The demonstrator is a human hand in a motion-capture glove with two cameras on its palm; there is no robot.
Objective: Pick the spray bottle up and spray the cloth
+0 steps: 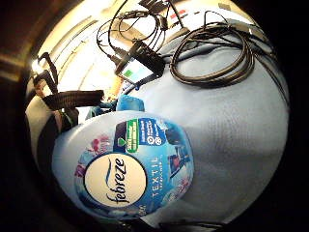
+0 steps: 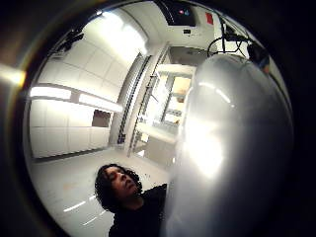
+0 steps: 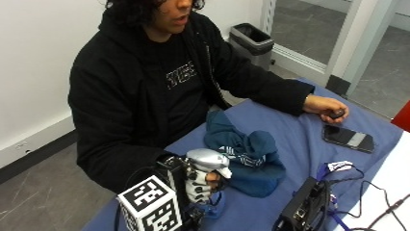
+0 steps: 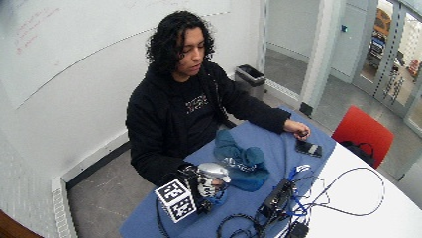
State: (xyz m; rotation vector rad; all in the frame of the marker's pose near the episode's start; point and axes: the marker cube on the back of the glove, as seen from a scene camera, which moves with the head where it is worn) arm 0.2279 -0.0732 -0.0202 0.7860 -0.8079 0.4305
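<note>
Here the table [image 3: 282, 130] wears a smooth blue cover, giving way to bare white at its far side, and it stands in a room with pale walls, a grey floor and glass doors. Take the cloth [image 3: 247, 156] as the landmark: a soft, crumpled teal heap with a white printed patch, lying on the cover in front of the person. Just beside the cloth, toward the table's near end, the gloved right hand [image 3: 200, 185] is wrapped around the neck of the spray bottle [image 3: 208, 166], one finger at the trigger. The bottle stands upright, its glossy grey-white rounded head above the fingers; only a sliver of its blue base shows below in the outside view. The little-finger palm view shows its rounded body with a bright "febreze" label [image 1: 126, 171]. I cannot tell whether the base touches the table. Beyond the cloth, a flat dark phone [image 3: 348, 138] lies on the cover, and the bare hand [image 3: 326, 108] rests next to it, pinching a small dark item too tiny to name. A black box [image 3: 304, 208] with tangled cables sits across from the cloth.
</note>
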